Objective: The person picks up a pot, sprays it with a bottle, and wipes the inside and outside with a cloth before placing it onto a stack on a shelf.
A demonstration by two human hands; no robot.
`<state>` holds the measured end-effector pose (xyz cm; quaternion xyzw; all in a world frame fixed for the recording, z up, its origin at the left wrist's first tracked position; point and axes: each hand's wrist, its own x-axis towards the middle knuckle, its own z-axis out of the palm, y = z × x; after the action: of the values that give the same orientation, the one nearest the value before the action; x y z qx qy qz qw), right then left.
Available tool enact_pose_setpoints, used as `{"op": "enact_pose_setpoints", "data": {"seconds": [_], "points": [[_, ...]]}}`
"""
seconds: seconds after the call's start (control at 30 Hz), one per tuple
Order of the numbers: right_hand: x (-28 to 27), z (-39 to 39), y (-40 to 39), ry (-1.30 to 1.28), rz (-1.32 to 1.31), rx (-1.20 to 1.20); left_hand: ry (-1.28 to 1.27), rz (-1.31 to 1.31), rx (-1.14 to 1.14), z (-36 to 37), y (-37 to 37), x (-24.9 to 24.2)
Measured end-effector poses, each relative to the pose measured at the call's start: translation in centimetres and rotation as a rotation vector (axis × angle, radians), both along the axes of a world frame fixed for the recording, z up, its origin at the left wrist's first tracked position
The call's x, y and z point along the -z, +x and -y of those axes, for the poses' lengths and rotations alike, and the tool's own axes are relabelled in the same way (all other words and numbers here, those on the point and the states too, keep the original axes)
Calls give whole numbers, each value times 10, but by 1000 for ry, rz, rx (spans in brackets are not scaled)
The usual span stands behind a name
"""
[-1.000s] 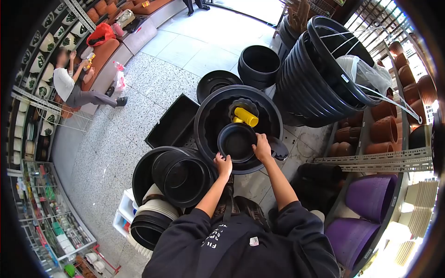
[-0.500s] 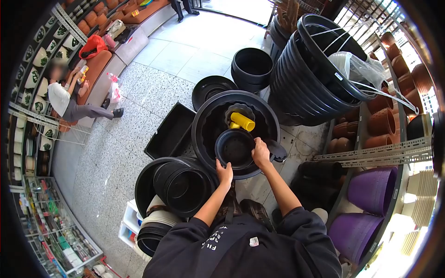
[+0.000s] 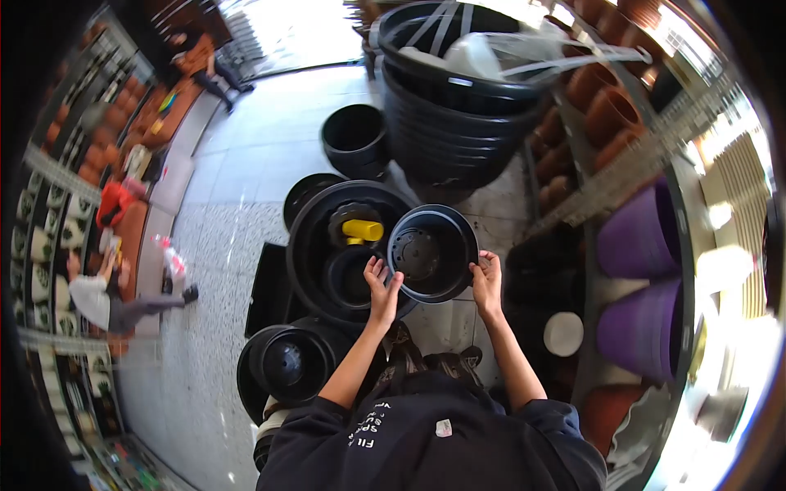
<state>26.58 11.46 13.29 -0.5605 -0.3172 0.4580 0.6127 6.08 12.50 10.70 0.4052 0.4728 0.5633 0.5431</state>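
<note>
A round black pot (image 3: 417, 254) with holes in its bottom is held up between my two hands, its opening toward me. My right hand (image 3: 487, 282) grips its right rim, thumb over the edge. At its lower left rim is my left hand (image 3: 382, 292), its fingers partly spread and its thumb against the pot. Beneath, to the left, a large black tub (image 3: 301, 274) holds another black pot (image 3: 348, 278), a scalloped black piece and a yellow object (image 3: 362, 230).
Tall nested black tubs (image 3: 458, 123) stand ahead, near a smaller black pot (image 3: 354, 141). Shelves on the right carry purple pots (image 3: 640, 327) and terracotta pots. Two people sit on a bench at left. More black pots (image 3: 288, 364) stand at lower left.
A black pot is now raised in both hands, right of the large tub, while a pot remains inside the tub. The view has turned right. My left hand's fingers have spread.
</note>
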Motion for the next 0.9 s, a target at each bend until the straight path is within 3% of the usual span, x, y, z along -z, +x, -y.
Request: {"op": "enact_pose_setpoints", "data": {"seconds": [0.07,0.13,0.3,0.37,0.57,0.67,0.7,0.73,0.9], "points": [[-10,31,31,-8,73,30,-152,239,284,10,24,-9],[-10,66,64,-8,62,109,-258,307,519,25,52,-7],[-35,156,142,-48,61,293,-255,258,825,67,139,-17],[-56,194,165,-117,67,341,-420,330,939,78,173,-13],[-77,281,218,-242,242,504,-605,317,1177,121,261,-39],[-57,300,251,-179,534,608,-609,291,1253,131,297,-47],[-88,300,257,-256,487,618,-611,287,1265,133,304,-49],[-109,298,265,-240,624,638,-614,277,1263,135,308,-51],[-171,269,306,53,877,696,-737,388,1247,121,318,-56]]}}
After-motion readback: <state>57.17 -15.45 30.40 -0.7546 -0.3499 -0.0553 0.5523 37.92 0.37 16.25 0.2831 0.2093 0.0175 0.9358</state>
